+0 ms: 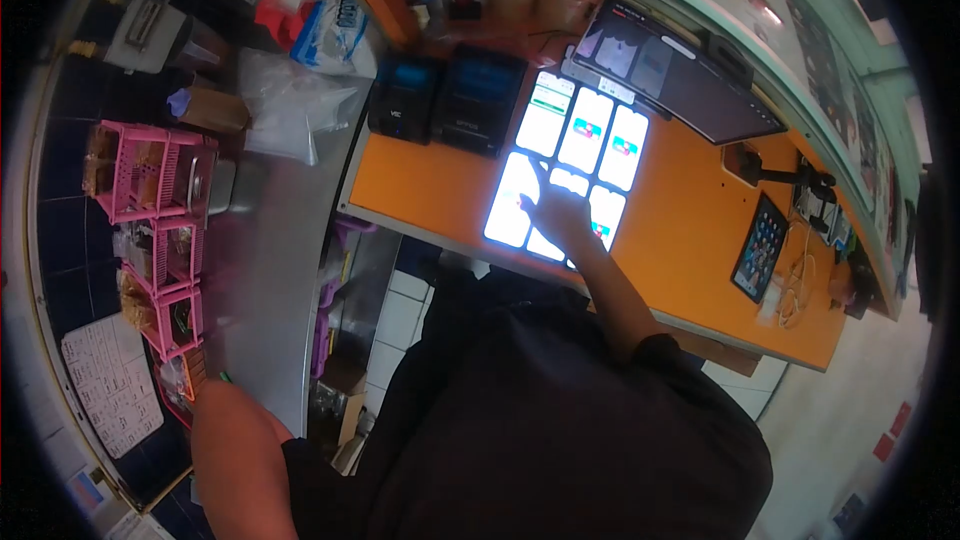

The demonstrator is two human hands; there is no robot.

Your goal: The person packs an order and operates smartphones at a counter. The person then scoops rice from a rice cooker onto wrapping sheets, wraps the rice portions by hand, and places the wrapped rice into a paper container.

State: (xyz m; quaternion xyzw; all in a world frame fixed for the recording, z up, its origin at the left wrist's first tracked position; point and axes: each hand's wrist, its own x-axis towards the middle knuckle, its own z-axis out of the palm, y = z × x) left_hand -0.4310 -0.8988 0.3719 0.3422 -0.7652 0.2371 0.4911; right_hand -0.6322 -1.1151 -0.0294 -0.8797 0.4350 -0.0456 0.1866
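Observation:
Several lit smartphones lie side by side in two rows on the orange desk (690, 230). My right hand (560, 215) is over the lower row, with a finger stretched toward the lower-left smartphone (508, 215). It holds nothing that I can see; whether the fingertip touches the glass I cannot tell. Part of the lower middle smartphone (568, 180) is covered by this hand. The upper-left smartphone (545, 120) shows a green and white screen. Of my left side only the bare arm shows at the lower left, near the pink baskets; the left hand itself is out of sight.
Two black box-shaped devices (480, 100) stand at the desk's left end. Behind the phones is a dark-screened monitor (680, 70). A tablet (760, 245) and white cables (800, 285) lie to the right. Pink stacked baskets (165, 240) and a plastic bag (295, 105) sit on the metal counter (270, 270).

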